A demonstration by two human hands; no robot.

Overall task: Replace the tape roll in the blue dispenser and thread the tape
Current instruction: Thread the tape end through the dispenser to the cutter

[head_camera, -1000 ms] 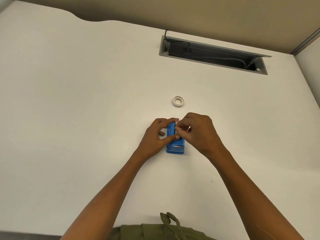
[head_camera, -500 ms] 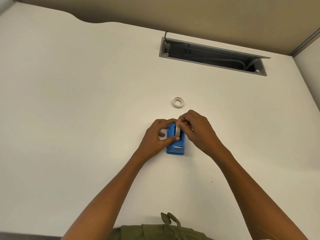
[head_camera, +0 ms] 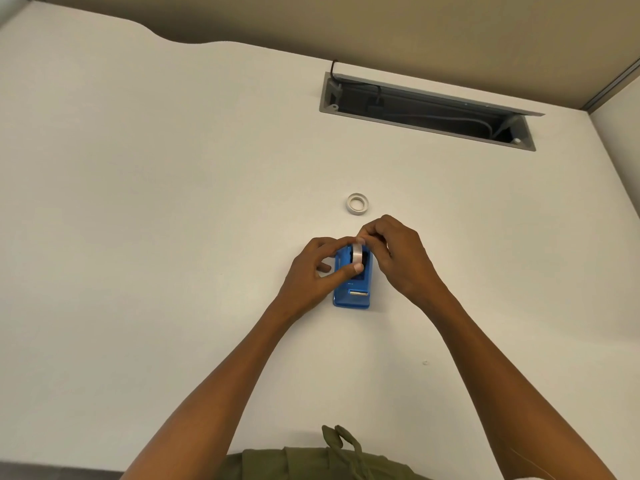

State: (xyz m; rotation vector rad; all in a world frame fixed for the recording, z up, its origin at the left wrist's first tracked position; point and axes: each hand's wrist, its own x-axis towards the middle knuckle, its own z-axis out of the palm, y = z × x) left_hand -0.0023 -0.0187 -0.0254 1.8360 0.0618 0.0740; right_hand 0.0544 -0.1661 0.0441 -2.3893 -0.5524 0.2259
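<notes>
**Both hands on the roll at the dispenser, centre of the desk**

The desk [head_camera: 138, 237] was a plain white surface filling most of the frame, its far edge curving along the upper left. Beyond it ran a beige wall [head_camera: 415, 29], and a second white panel met the desk at the far right. In the upper right of the frame an open grey cable tray [head_camera: 427, 110] was sunk into the desk, dark inside, with cords lying in it and one black cord rising at its left end.

A small white ring, a spare roll [head_camera: 357, 203], lay flat on the desk just above the hands, apart from them. A tiny speck sat on the desk at lower right. At the bottom centre, olive cloth [head_camera: 332, 459] with a tied cord showed between the two bare forearms, which reached up from the lower corners and hid the desk beneath them.

The dispenser [head_camera: 352, 289] stood on the desk at the frame's centre, its long axis running up and down the picture, the metal cutter end pointing toward the bottom edge. A clear roll [head_camera: 357, 255] stood on edge in its upper half. The left hand [head_camera: 311, 275] closed its grip on the roll, thumb at the lower rim. The right hand [head_camera: 398, 258] pinched the roll's top, covering the dispenser's far end.
</notes>
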